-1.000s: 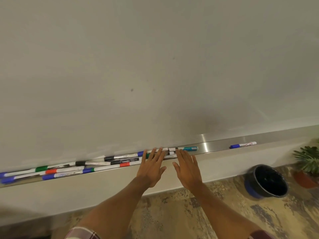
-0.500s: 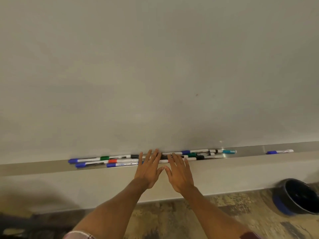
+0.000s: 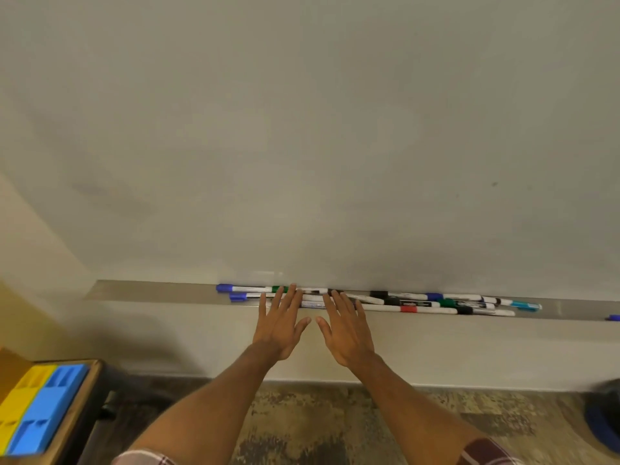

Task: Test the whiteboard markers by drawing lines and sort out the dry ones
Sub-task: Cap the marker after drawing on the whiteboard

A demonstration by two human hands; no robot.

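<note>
A large blank whiteboard (image 3: 302,146) fills the upper view. Along its bottom runs a metal tray (image 3: 151,290) with several white markers (image 3: 419,305) lying end to end, capped in blue, green, black, red and teal. My left hand (image 3: 280,322) and my right hand (image 3: 345,330) are side by side, palms down, fingers straight and spread. Their fingertips reach over the markers in the tray's left part; I cannot tell whether they touch. One more blue-capped marker (image 3: 614,317) lies apart at the far right edge.
A wooden table (image 3: 80,414) at the lower left carries yellow and blue plastic organisers (image 3: 37,407). A dark round bin (image 3: 604,421) stands on the patterned floor at the lower right. The tray's left end is bare metal.
The view has swung left: markers and bin slid rightward in frame, the table with organisers came into view. Both hands stay flat and side by side over the markers.
</note>
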